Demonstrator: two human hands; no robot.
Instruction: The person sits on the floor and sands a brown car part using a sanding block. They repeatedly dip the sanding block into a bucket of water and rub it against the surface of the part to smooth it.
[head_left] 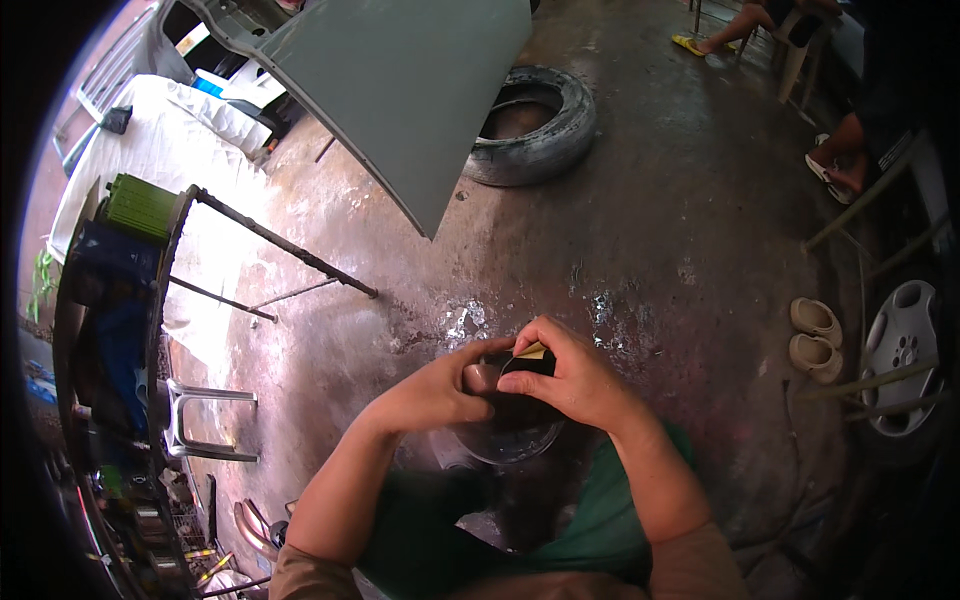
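Observation:
Between my knees, my left hand [432, 392] is curled around a smooth brownish piece [480, 378] whose kind I cannot make out. Its fingers wrap the far and near sides. My right hand [585, 382] pinches a folded sheet [537, 354], dark on one face and tan on the other, like sandpaper. The sheet's dark side lies against or just beside the brownish piece, and the two hands nearly meet there. Beneath them is a round, shiny container [515, 458], its rim partly covered by the hands and shadow.
Ahead, a large grey panel [400, 100] overhangs the wet floor, with a tire [555, 150] behind it. Leftward are a metal-legged rack, a green box [138, 205] and a stool [212, 420]. Clogs [815, 338] and a grey wheel cover [898, 355] lie rightward, near other people's feet.

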